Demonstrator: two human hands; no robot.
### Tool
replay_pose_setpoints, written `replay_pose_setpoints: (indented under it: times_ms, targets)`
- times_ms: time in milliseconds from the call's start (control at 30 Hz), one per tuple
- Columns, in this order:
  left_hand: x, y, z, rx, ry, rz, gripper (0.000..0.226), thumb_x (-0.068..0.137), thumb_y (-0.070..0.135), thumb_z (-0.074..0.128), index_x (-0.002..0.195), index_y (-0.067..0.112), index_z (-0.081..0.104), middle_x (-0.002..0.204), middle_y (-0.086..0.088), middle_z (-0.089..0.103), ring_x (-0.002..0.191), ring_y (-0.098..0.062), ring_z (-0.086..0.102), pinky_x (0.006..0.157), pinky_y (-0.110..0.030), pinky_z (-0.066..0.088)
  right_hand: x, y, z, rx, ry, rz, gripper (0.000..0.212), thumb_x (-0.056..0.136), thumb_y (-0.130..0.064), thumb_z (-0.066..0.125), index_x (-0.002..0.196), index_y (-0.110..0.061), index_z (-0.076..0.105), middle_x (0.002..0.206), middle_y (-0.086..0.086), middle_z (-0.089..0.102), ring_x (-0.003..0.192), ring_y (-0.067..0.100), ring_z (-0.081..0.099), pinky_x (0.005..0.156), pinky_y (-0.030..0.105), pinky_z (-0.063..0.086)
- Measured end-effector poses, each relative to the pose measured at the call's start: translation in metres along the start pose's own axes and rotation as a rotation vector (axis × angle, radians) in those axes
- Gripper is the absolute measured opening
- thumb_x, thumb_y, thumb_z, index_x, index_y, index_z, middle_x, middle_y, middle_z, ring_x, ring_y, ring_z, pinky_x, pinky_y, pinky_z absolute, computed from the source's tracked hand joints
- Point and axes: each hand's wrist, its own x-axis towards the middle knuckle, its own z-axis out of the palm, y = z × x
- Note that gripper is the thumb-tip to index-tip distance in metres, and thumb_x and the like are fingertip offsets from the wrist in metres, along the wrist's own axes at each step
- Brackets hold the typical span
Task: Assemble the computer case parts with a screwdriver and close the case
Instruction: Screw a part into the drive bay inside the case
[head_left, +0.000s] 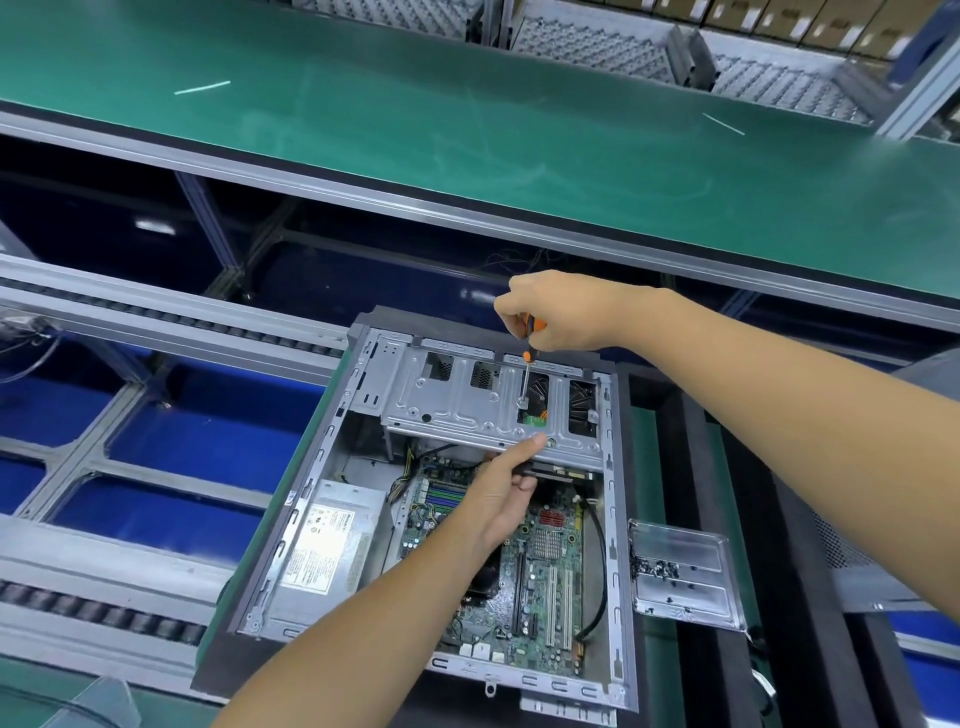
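My right hand (558, 312) is clenched around the orange-and-black handle of the screwdriver (527, 364), fingers curled tight at the top. The shaft runs down from my fist toward six o'clock, nearly upright with a slight lean, and its tip sits on a screw (522, 401) in the drive cage (467, 400). So the tool's long axis points straight into the cage plate, and that line is what the next turn depends on, I judge: if the shaft tips off the screw's own axis the bit could slip out.

My left hand (501, 493) comes in from seven o'clock. Its forefinger is stretched out straight, the tip pressing the near edge of the cage at about five o'clock from the screw, close by; the other fingers curl loosely under the cage lip and I cannot tell whether they grasp anything there. It is steadying, not driving. The right hand is the one on the screw.

The computer case (332, 467) lies open on its side, long axis running from six to twelve o'clock, cage at the far end, motherboard (540, 582) and power supply (327, 545) nearer me. At three o'clock, just beside the case, a metal tray (680, 551) holds loose dark screws. The side panel is not on yet.
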Motion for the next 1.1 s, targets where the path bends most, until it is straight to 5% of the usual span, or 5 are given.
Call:
replay_pose_setpoints:
  times_ms: [233, 433, 667, 867, 1100]
  targets:
    - [0.003, 0.000, -0.002, -0.005, -0.035, 0.001, 0.020, 0.064, 0.013, 0.091, 0.083, 0.010, 0.083, 0.111, -0.001, 0.068, 0.050, -0.003, 0.046, 0.046, -0.016, 0.037, -0.001, 0.007, 0.000, -0.057, -0.037, 0.055, 0.017, 0.090, -0.024, 0.059, 0.080, -0.029, 0.047, 0.069, -0.008, 0.056, 0.060, 0.015, 0.048, 0.053, 0.031, 0.031]
    - [0.006, -0.001, -0.004, -0.010, -0.037, 0.009, 0.043, 0.058, 0.013, 0.094, 0.097, 0.005, 0.076, 0.119, -0.003, 0.063, 0.050, -0.003, 0.046, 0.046, -0.016, 0.036, 0.000, 0.004, 0.000, 0.063, -0.029, -0.013, 0.032, 0.075, 0.006, 0.055, 0.085, -0.024, 0.048, 0.091, -0.001, 0.049, 0.077, 0.014, 0.047, 0.060, 0.035, 0.034]
    - [0.005, 0.001, -0.003, 0.047, -0.030, 0.021, 0.014, 0.064, 0.013, 0.088, 0.077, 0.012, 0.083, 0.115, -0.004, 0.067, 0.047, -0.003, 0.042, 0.044, -0.015, 0.034, 0.003, 0.000, 0.001, -0.213, 0.050, 0.035, 0.016, 0.088, -0.027, 0.060, 0.076, -0.027, 0.050, 0.067, -0.009, 0.055, 0.061, 0.012, 0.048, 0.051, 0.029, 0.026]
    - [0.003, 0.002, -0.002, 0.044, -0.016, 0.024, 0.014, 0.064, 0.013, 0.088, 0.077, 0.012, 0.083, 0.114, -0.004, 0.067, 0.047, -0.004, 0.040, 0.044, -0.015, 0.033, -0.008, 0.003, -0.004, 0.011, -0.053, 0.001, 0.029, 0.084, -0.001, 0.055, 0.094, -0.026, 0.045, 0.096, -0.006, 0.041, 0.070, 0.012, 0.046, 0.055, 0.030, 0.026]
    - [0.002, 0.003, -0.002, 0.061, -0.013, 0.034, 0.014, 0.064, 0.013, 0.086, 0.077, 0.012, 0.083, 0.105, 0.000, 0.069, 0.048, -0.004, 0.041, 0.044, -0.016, 0.033, -0.006, -0.001, 0.009, -0.242, 0.115, 0.035, 0.012, 0.092, -0.029, 0.054, 0.081, -0.023, 0.052, 0.065, -0.005, 0.056, 0.060, 0.020, 0.048, 0.051, 0.030, 0.023]
